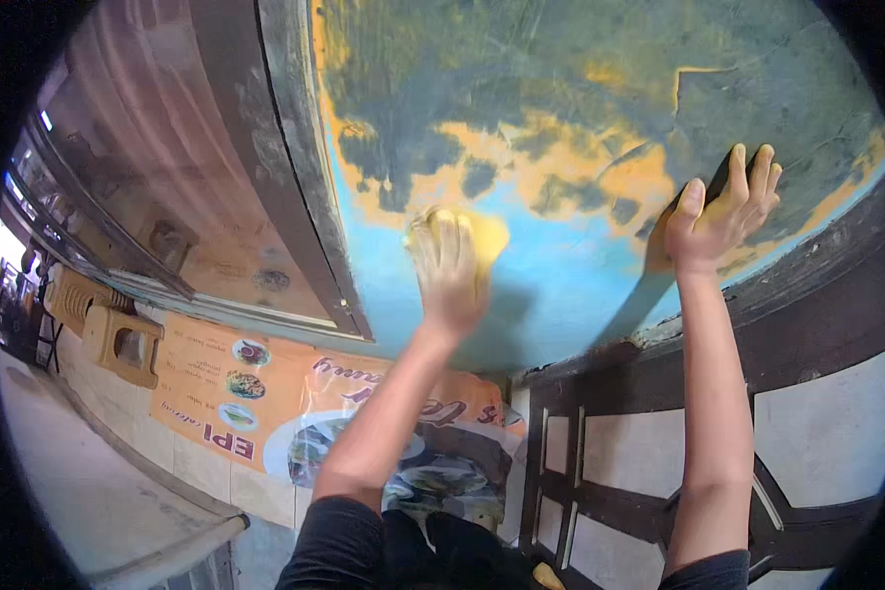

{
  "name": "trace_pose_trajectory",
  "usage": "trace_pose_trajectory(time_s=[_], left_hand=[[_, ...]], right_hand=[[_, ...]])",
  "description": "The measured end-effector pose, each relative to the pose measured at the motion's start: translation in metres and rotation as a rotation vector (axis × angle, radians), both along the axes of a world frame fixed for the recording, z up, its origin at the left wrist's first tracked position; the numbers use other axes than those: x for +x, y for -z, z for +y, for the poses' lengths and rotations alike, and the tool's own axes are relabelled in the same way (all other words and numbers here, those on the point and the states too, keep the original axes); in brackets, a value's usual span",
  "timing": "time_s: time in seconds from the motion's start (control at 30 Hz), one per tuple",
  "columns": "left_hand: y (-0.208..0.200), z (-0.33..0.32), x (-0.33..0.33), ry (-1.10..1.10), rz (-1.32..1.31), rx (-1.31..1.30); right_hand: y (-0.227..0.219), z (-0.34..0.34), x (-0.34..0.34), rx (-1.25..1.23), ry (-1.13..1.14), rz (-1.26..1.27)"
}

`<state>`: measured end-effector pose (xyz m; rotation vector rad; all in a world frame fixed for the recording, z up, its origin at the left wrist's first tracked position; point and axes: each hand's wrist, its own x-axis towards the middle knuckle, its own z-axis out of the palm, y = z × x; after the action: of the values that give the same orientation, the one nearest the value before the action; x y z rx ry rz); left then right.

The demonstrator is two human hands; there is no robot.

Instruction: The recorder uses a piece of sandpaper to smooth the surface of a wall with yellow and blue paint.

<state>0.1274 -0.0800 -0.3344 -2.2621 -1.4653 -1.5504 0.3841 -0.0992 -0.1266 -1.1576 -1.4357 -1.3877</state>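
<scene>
The wall [570,285] in front of me is blotched with dark grey-green, orange and light blue. My left hand [447,265] presses a yellow pad [491,239] against it, where the orange meets the blue. The pad sticks out to the right of the fingers; whether it is a sponge or folded sandpaper I cannot tell. Slight blur and a yellowish tint show on those fingers. Farther right and higher up, my right hand [723,216] rests on a dark patch near the wall's edge, fingers stretched out and holding nothing.
A dark wooden frame [310,167] with a curtained pane borders the wall on the left. Brown-and-white panelling [639,442] stands at lower right. An orange printed banner [206,379] covers part of the floor, near a tan plastic stool [123,344].
</scene>
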Motion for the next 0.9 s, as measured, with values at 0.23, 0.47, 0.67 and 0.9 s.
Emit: trace_pose_trajectory(time_s=[0.23, 0.47, 0.67, 0.9], left_hand=[[-0.009, 0.010, -0.008, -0.063, 0.009, 0.183], [-0.010, 0.005, -0.003, 0.041, 0.022, 0.143], [-0.077, 0.017, 0.008, -0.051, -0.005, 0.254], [-0.014, -0.004, 0.008, 0.138, 0.163, -0.012]], right_hand=[[-0.003, 0.000, -0.003, 0.017, -0.007, -0.009], [0.000, 0.000, -0.002, 0.017, -0.029, 0.008], [-0.003, 0.002, -0.002, 0.036, -0.029, 0.004], [0.000, 0.004, 0.002, 0.043, -0.022, -0.017]])
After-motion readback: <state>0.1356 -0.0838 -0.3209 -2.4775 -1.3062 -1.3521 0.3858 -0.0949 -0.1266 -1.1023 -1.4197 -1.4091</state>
